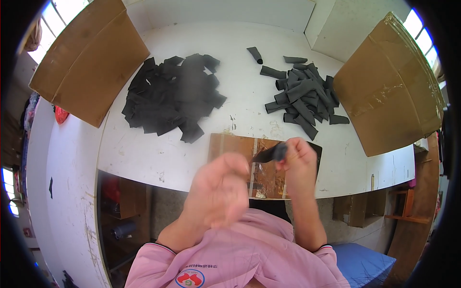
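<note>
My right hand [298, 161] is closed around one end of a black fabric piece [269, 154], which looks partly rolled. My left hand [218, 189] is raised just left of the piece; motion smears its fingers, so whether they touch the piece or grip anything is unclear. Both hands are over a brown taped board [269, 182] at the table's near edge. Beyond them to the left lies a heap of flat black fabric pieces [168, 96]. To the right is a pile of dark grey fabric tubes [305, 93], with a few lying apart at its edge.
A tall cardboard box [91, 62] stands at the left of the white table [240, 86], and another cardboard box [391, 86] at the right. A dark flat thing [317, 152] lies beside the board. Below right is a blue surface [362, 264].
</note>
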{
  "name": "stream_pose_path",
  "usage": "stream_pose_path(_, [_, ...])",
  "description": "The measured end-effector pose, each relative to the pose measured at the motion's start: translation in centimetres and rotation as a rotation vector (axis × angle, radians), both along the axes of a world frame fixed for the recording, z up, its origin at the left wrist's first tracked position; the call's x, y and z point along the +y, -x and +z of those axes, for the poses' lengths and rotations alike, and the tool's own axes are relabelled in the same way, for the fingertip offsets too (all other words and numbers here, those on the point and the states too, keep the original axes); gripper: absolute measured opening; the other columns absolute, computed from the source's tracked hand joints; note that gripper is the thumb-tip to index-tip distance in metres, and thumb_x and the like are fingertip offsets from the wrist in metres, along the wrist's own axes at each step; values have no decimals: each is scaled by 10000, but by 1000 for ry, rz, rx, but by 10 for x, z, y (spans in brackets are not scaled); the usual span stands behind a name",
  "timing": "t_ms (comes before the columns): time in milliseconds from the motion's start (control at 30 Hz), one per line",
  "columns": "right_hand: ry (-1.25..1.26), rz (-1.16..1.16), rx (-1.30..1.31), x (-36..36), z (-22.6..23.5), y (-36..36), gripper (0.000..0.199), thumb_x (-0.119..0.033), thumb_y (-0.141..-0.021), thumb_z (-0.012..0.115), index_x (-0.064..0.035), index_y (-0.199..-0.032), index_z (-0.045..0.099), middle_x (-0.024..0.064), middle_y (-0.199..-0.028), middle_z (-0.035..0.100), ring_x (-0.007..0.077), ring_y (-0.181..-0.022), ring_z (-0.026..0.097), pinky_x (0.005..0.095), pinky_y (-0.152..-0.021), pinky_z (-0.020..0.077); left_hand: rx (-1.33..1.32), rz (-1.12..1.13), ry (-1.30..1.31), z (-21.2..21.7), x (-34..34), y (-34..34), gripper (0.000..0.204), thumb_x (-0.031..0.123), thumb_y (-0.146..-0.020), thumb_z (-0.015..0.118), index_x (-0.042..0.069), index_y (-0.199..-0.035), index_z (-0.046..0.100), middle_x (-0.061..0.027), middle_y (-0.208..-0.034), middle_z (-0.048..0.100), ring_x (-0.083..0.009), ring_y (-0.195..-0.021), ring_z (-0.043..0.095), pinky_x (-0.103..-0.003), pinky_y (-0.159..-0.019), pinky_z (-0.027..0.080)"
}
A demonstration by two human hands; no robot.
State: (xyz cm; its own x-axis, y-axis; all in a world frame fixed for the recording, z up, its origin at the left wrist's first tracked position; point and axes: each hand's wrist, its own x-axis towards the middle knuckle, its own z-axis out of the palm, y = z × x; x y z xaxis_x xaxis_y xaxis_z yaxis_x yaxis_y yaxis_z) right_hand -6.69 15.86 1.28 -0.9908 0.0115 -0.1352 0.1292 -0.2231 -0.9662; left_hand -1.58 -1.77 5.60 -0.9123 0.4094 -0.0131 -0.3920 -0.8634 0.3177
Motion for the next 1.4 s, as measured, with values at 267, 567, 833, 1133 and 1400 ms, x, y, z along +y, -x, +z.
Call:
stream_pose_path(267, [-154, 94, 502, -4, 16, -21, 63, -16, -790, 540, 10, -778, 484, 49, -774, 516, 76, -650, 476, 196, -554, 394, 339, 454, 872, -10, 13, 4, 232, -17, -768, 567, -26, -997, 524, -51, -907, 516, -28, -600, 450, -150, -535, 367])
stream_pose_path(567, [-398, 69, 601, -12, 4, -29, 112, -13, -737, 601, -3, -793, 504, 98, -762, 517, 164, -638, 504, 238, -554, 404, 207, 440, 872, -24, 30, 5, 72, -38, -756, 588, -35, -817, 550, -142, -838, 590, -33, -442, 445, -137, -379, 362])
stream_pose_path(833, [47, 243, 293, -16, 8, -34, 62, -25, -775, 554, -2, -797, 501, 71, -880, 499, 110, -753, 475, 216, -657, 393, 10, -5, 134, -37, 11, 12, 235, -63, -758, 523, -1, -978, 472, -140, -870, 581, -39, -400, 406, -165, -326, 304])
stream_pose_path(1133, [-445, 47, 732, -20, 23, -30, 109, -35, -726, 622, -5, -747, 519, 88, -724, 530, 194, -646, 514, 269, -575, 424, 120, 193, 702, -9, 14, 4, 245, -97, -729, 517, -83, -972, 495, -127, -838, 570, -31, -462, 433, -153, -380, 335])
stream_pose_path(1400, [-522, 138, 694, -20, 39, -14, 114, -56, -738, 613, 2, -727, 516, 68, -676, 523, 164, -612, 490, 266, -551, 405, 241, 634, 1041, -16, 28, 11, 144, -92, -760, 513, -69, -902, 517, -134, -839, 590, -22, -446, 448, -157, -389, 380])
